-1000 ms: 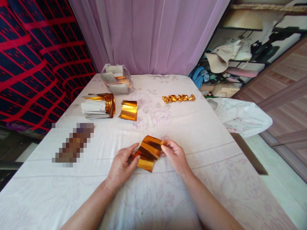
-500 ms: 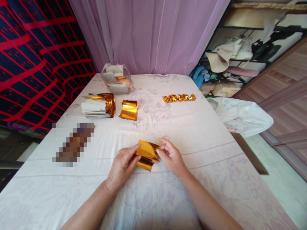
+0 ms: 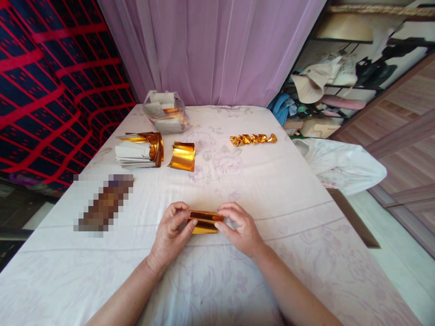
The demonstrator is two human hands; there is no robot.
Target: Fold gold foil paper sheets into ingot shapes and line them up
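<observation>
Clock centred on the gold sheet [image 3: 205, 223], 12 = away from the wearer. Sheet is between both hands, near side of the tabletop [image 3: 272, 185], which has a pale floral cloth over it. Folded lengthwise: crease runs 9 to 3, darker reflective band on the 12 side, brighter flap on the 6 side.

Left hand [image 3: 174, 229]: grip closed on the sheet's 9 o'clock end, thumb on the near face, fingers curled around the far side. Right hand [image 3: 240, 227]: grip pinching the 3 o'clock end, thumb near, fingertips at the far edge. Can't tell whether the sheet touches the cloth.

Rest of the tabletop:
- 9 o'clock: pixelated patch [image 3: 107, 203], contents unreadable.
- 10: thick stack of folded sheets [image 3: 139, 154], white and gold faces showing.
- 11: smaller curved gold piece [image 3: 182, 157], just beside the stack, apart from it. Same bearing, farther out: clear bag [image 3: 166, 117] with more white and gold sheets inside.
- 1: row of crumpled-looking gold pieces [image 3: 253, 139], too small to tell if joined.

Off-table: purple curtain [image 3: 217, 50] at 12, white plastic bag [image 3: 343, 163] between 2 and 3.
</observation>
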